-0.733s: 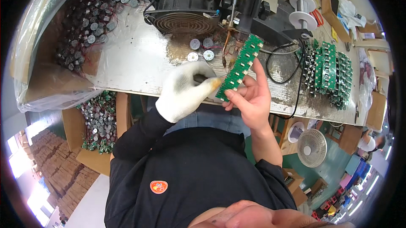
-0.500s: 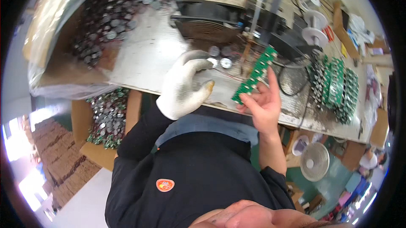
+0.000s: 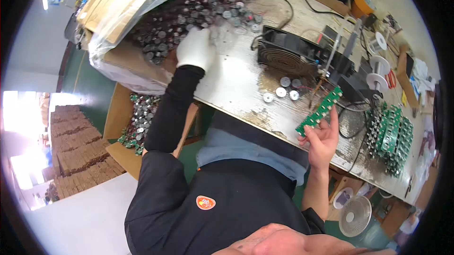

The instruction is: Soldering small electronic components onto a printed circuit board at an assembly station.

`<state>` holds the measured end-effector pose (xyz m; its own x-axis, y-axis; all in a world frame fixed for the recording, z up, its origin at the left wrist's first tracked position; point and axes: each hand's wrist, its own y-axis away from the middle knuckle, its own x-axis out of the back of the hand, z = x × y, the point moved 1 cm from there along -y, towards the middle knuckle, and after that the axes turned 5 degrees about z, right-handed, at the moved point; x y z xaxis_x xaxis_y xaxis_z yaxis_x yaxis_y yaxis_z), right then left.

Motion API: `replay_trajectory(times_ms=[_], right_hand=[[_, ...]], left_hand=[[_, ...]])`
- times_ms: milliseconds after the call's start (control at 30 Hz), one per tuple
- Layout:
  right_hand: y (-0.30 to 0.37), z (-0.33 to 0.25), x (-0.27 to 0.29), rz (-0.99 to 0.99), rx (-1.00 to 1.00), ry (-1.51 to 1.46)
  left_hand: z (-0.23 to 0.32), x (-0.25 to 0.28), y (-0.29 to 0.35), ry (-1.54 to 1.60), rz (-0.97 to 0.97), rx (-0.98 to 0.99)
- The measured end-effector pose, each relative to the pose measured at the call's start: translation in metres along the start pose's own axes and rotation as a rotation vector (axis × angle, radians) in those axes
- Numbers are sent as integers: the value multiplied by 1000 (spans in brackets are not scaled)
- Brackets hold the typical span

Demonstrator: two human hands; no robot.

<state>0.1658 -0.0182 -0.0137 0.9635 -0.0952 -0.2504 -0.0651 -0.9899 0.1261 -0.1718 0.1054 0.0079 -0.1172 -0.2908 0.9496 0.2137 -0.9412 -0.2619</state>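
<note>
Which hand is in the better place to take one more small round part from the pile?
Left. The gloved left hand already rests at the edge of the pile of small round parts. The bare right hand is far from it and holds the green circuit board.

Black fan (image 3: 289, 54), solder spools (image 3: 377, 63), stacked green boards (image 3: 390, 138), floor fan (image 3: 355, 215)

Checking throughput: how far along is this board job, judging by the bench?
Done, by the look of it: a stack of green circuit boards at the bench's right. In hand: the bare right hand holds a narrow green circuit board strip, while the white-gloved left hand reaches into the heap of small round metal parts. Left: that large heap, plus three loose discs by the black fan.
</note>
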Motion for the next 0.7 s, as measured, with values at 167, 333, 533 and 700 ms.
replay_trajectory(times_ms=[167, 333, 533, 700], right_hand=[[-5, 2, -5, -9, -78, -47], [-5, 4, -1, -25, -78, -59], [-5, 5, 2, -35, -50, -58], [-6, 7, 3, -30, -63, -65]], left_hand=[[-15, 8, -7, 35, -201, -141], [-29, 0, -6, 231, -154, -239], [-13, 2, -11, -32, -113, -245], [-5, 14, 20, 205, -25, -270]])
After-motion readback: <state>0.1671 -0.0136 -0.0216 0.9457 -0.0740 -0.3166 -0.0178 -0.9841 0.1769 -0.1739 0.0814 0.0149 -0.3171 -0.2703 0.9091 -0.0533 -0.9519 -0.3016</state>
